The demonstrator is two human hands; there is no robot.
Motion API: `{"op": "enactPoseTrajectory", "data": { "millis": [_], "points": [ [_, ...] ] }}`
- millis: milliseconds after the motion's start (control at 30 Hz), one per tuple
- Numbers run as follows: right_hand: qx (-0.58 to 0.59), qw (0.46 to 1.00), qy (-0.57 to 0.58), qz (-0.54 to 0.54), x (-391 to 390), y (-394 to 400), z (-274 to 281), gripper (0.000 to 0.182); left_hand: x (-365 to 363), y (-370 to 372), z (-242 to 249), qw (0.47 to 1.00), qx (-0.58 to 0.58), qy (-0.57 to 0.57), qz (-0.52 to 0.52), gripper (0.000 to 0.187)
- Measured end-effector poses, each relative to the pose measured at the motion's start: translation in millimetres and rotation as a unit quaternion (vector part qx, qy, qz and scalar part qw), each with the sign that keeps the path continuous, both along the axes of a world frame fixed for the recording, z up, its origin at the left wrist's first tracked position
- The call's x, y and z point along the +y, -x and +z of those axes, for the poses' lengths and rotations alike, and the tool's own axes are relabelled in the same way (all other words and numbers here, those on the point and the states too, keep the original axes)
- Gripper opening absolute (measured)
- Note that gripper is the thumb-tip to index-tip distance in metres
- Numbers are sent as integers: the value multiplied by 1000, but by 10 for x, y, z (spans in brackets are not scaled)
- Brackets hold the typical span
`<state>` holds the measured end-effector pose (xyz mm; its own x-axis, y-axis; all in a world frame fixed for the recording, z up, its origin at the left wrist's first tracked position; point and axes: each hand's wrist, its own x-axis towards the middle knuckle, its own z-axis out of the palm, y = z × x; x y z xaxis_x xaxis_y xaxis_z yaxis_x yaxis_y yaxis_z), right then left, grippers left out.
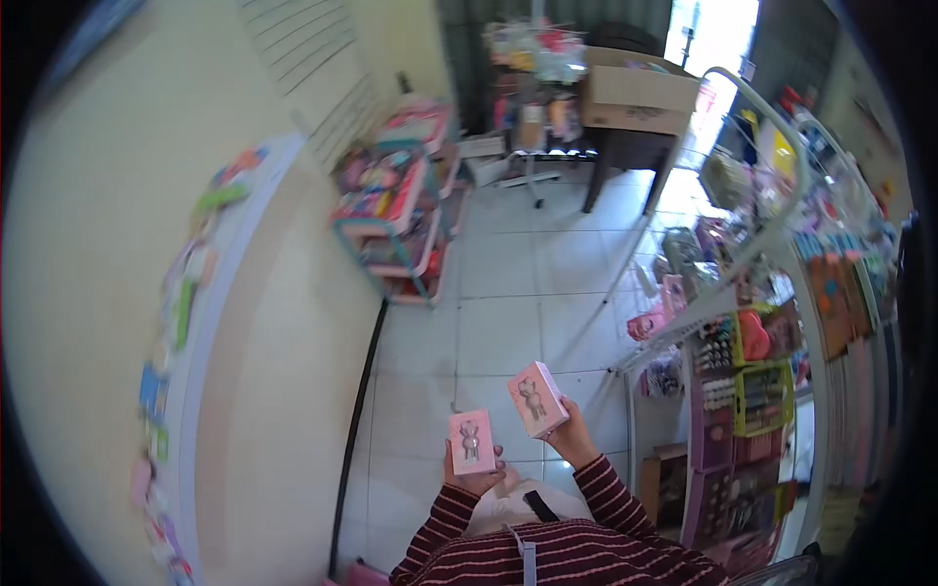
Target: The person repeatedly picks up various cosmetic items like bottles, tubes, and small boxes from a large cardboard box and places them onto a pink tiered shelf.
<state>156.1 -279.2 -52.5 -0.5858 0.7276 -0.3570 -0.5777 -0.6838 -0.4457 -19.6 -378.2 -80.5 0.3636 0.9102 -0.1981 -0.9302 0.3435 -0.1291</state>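
Observation:
Two pink boxes, each with a grey bear-like figure on its front, are held up over the tiled floor. My left hand (476, 478) is wrapped round the lower part of one pink box (472, 442), which stands nearly upright. The other pink box (536, 399) tilts to the left, gripped at its lower right edge by my right hand (572, 436). A small gap separates the boxes. Both sleeves are dark with light stripes.
A wall shelf (230, 283) with small items runs along the left. Ahead are a trolley (403, 230) full of goods and a cardboard box (640, 93) on a dark table. White racks (803, 322) packed with goods line the right side. Floor tiles (498, 332) lie between.

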Motion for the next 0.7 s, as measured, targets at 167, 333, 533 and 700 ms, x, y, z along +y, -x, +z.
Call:
{"op": "enactPoseTrajectory", "data": {
  "millis": [167, 333, 533, 700],
  "points": [
    [-55, 991, 20, -119, 316, -301, -149, 41, 760, 15, -271, 993, 21, 22, -117, 64],
    [-10, 981, 36, -192, 1003, -153, -332, 42, 1892, 125, -418, 980, 38, 48, -191, 67],
    [17, 974, 15, -225, 2622, 131, -54, 43, 3803, 218, -52, 967, 77, -8, -241, 63],
    [19, 948, -23, -317, 3647, -92, 428, 44, 5292, -35, 350, 957, 27, -47, -284, 60]
  ]
}}
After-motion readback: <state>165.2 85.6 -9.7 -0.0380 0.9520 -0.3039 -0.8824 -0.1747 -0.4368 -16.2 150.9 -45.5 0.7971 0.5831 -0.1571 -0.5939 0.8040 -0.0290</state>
